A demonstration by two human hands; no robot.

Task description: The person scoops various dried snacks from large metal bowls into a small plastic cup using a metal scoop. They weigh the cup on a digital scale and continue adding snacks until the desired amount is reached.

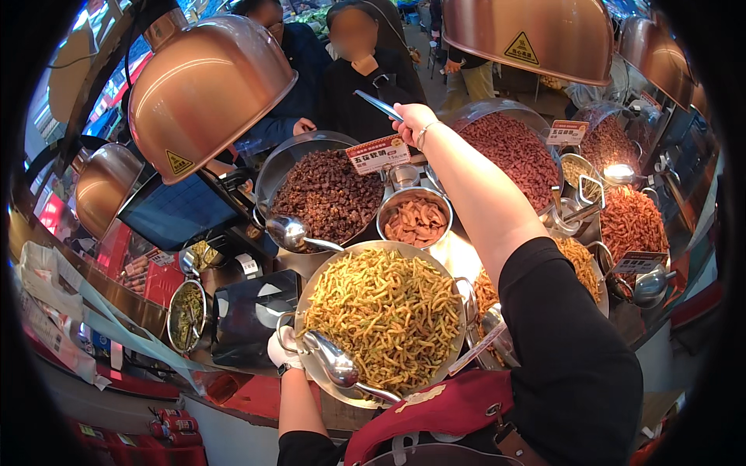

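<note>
My right hand (415,122) reaches far forward over the counter and grips a slim metal utensil (376,105); its exact kind is hard to tell. My left hand (284,348), in a white glove, is at the side handle of a wide metal pan (308,387). Greenish-yellow fried strips (384,309) are heaped in that pan. A metal scoop (335,358) lies on its near left edge. Just beyond stands a smaller steel bowl of brown slices (415,221). Dark brown chunks (326,195) fill a larger pan behind it, with another scoop (291,233) at its near side.
Copper heat lamps (210,87) hang low over the counter. Two people (373,76) stand across it. To the left are a screen (180,207), a black flat-topped device (256,314) and a small bowl (187,317). Reddish pieces (507,154) and orange strips (632,224) fill pans on the right.
</note>
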